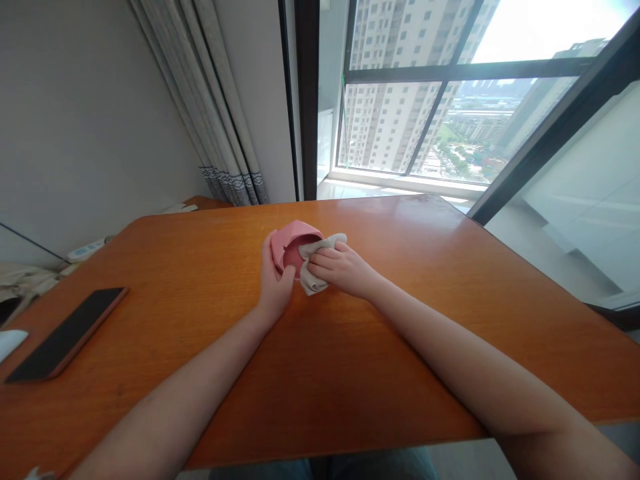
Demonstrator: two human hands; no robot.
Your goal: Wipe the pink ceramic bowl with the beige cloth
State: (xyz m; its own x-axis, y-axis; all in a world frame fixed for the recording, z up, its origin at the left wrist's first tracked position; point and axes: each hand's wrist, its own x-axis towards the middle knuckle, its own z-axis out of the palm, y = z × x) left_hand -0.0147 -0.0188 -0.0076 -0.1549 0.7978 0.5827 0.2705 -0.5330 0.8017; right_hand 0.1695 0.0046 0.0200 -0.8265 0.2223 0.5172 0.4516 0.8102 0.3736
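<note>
A pink, angular, hollow container (296, 233) is tilted with its opening toward me, over the middle of the wooden table. My left hand (275, 283) is closed around its left side, the thumb at the near rim. My right hand (343, 268) grips a pale grey cloth (314, 283) and presses it at the right side of the opening. Part of the cloth lies inside the rim. The fingertips of my right hand are partly hidden in the folds.
The orange-brown wooden table (320, 380) spans the view. At the left lies a dark flat rectangular pad (67, 333), with a white object (11, 343) at the edge. A power strip (90, 249) sits beyond the left edge. Behind are a grey curtain (220, 100) and a window (400, 127).
</note>
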